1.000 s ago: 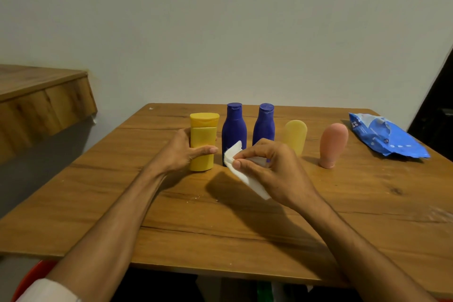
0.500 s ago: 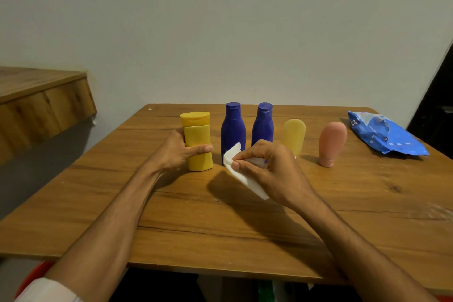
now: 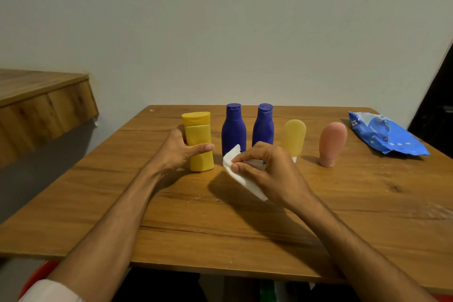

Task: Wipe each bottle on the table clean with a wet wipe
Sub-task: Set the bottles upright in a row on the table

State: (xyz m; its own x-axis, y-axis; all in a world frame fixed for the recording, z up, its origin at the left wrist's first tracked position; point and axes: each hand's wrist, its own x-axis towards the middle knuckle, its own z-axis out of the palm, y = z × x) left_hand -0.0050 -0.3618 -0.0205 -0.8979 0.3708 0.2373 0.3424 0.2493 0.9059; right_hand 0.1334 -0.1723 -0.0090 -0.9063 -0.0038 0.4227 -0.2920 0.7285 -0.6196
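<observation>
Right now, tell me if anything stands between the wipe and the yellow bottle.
Nothing visible does. The wipe in the right hand is just right of the yellow bottle the left hand holds, a bare gap between them. The nearest blue bottle stands behind.

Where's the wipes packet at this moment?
Head view: the blue wipes packet lies at the far right of the table, just right of the pink bottle.

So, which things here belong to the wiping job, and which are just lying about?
Job: yellow bottle in left hand; wipe in right hand; blue bottles; pale yellow bottle; pink bottle; wipes pack.
Lying about: wooden shelf; red object.
</observation>
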